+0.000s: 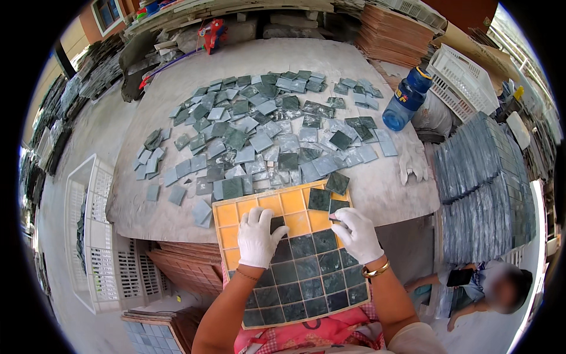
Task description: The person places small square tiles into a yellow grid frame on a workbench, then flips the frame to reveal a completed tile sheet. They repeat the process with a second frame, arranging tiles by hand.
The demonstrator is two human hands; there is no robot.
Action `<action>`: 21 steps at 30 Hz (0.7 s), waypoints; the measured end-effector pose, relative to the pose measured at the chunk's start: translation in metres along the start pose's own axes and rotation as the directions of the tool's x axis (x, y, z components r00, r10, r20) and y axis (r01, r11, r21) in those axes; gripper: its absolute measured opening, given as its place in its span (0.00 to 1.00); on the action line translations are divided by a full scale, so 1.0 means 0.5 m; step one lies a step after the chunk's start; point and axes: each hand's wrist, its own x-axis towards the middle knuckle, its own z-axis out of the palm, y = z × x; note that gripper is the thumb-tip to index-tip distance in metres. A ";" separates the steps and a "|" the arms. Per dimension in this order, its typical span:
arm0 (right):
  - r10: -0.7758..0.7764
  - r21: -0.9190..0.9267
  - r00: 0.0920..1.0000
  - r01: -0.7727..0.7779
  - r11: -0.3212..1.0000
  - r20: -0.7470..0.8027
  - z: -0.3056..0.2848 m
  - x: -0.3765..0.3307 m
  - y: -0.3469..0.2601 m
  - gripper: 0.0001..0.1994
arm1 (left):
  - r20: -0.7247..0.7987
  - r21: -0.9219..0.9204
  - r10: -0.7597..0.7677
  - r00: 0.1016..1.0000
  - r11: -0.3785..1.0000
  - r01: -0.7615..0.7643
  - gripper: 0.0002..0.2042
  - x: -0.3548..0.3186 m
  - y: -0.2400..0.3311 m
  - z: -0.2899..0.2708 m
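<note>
A yellow grid tray (293, 202) with pale dividers leans from the table's front edge toward my body. Dark green square stone tiles (302, 247) fill its lower cells, while several upper cells show bare yellow. My left hand (256, 237), in a white glove, is closed at the middle of the tray, thumb and fingers around a dark tile (276, 223). Also gloved, my right hand (357, 236) pinches another dark green tile (338, 207) near the tray's right edge. Two loose tiles, one (319, 199) on the tray and one (338, 183) at its top corner, lie just beyond.
Many loose grey-green tiles (240, 139) cover the pale table (171, 218). A blue bottle (407, 99) and a white glove (412, 167) are at the right. Stacked tile sheets (474, 194) and a seated person (471, 289) are beyond; a white crate (103, 236) stands left.
</note>
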 end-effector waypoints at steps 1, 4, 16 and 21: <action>0.005 0.016 1.000 -0.005 1.000 -0.003 0.001 -0.006 0.001 0.08 | 0.003 0.018 -0.037 0.999 0.999 0.037 0.14 0.007 -0.002 0.009; 0.067 0.022 0.997 -0.067 0.997 0.024 0.001 -0.024 0.011 0.08 | 0.044 0.015 -0.071 0.997 0.997 0.070 0.11 0.024 -0.011 0.023; 0.087 0.003 0.996 -0.087 0.996 -0.024 -0.026 -0.068 0.017 0.09 | 0.132 -0.111 0.064 0.989 0.993 -0.050 0.15 -0.004 -0.028 -0.017; 0.089 0.004 0.989 -0.089 0.996 -0.120 -0.039 -0.091 0.027 0.08 | 0.314 -0.193 -0.050 0.948 0.974 0.115 0.12 0.017 -0.027 -0.055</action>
